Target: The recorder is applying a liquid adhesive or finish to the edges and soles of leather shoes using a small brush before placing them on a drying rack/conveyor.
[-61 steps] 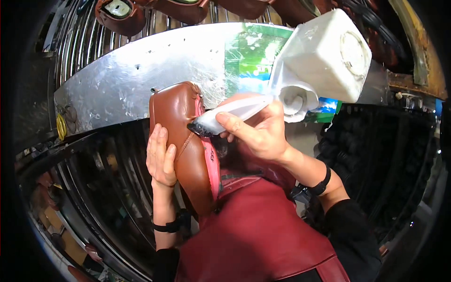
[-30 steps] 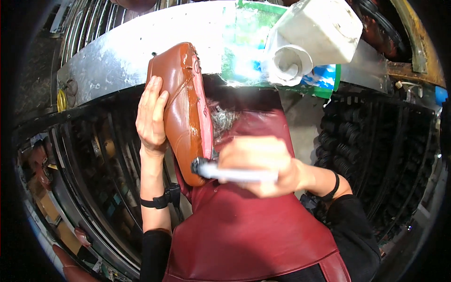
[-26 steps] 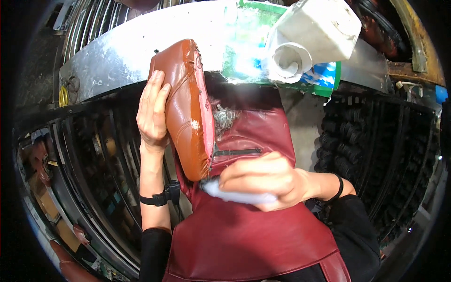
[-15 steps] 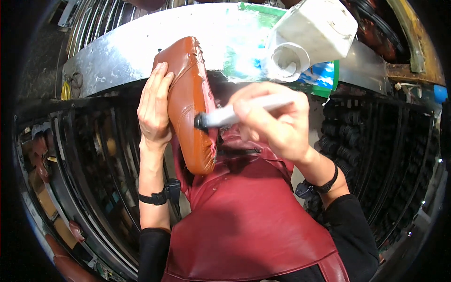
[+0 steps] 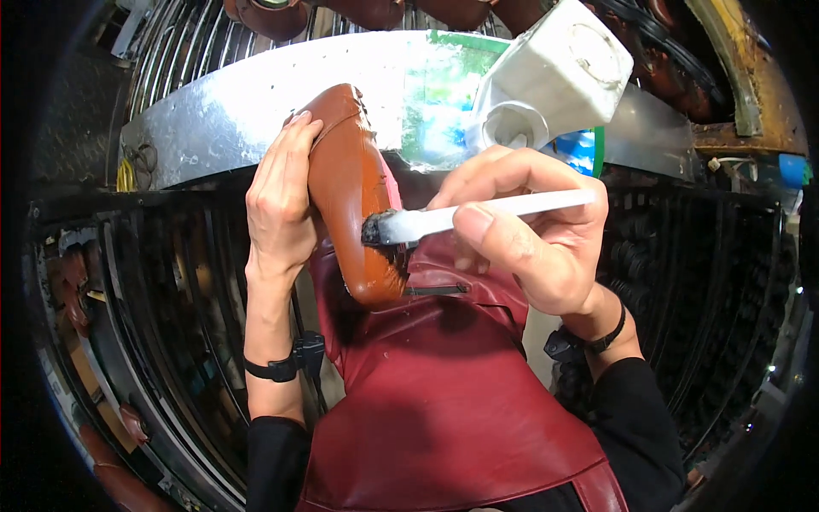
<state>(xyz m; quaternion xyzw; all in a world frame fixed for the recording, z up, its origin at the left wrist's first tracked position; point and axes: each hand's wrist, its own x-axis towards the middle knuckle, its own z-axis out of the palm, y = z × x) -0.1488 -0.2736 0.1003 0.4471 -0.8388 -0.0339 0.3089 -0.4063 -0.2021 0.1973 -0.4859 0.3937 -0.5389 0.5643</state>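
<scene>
Brown leather shoe (image 5: 354, 196) stands upright above the dark red apron (image 5: 444, 401), gripped along its left side by the left hand (image 5: 280, 200), fingers wrapped against the leather. Right of the shoe, the right hand (image 5: 529, 226) pinches a white-handled brush (image 5: 478, 213), its dark bristles touching the shoe's side. A white plastic jug (image 5: 554, 77) sits above and right of the shoe.

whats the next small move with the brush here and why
Probably draw the brush down the shoe toward its lower end. The right hand has its dark tip on the glossy side, while the left hand steadies the shoe from the other side.
</scene>
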